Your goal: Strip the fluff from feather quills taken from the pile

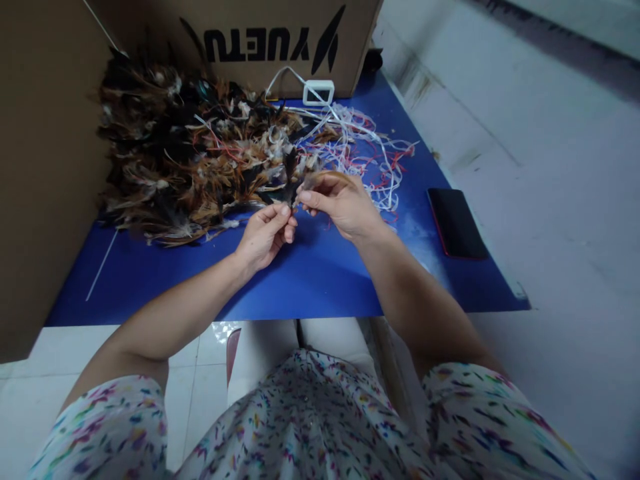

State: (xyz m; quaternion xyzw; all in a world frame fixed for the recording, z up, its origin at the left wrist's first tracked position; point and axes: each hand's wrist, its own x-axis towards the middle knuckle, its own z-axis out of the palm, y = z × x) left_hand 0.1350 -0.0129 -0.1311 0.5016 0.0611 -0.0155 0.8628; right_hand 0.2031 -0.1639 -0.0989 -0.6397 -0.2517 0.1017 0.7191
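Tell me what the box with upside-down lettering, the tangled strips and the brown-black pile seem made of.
Box: probably cardboard, matte, judging by its plain brown face with printed black lettering.
Tangled strips: likely thin plastic, going by their pale sheen and loose curls.
Pile: feathers, seemingly natural, from the frayed, wispy edges; some dark ones look glossy.

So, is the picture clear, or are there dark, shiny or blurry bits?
Head view: dim light overall; head view: a pale sheen on the blue tabletop, left of the phone; head view: fine strands in the feather pile look soft, its darkest parts murky.
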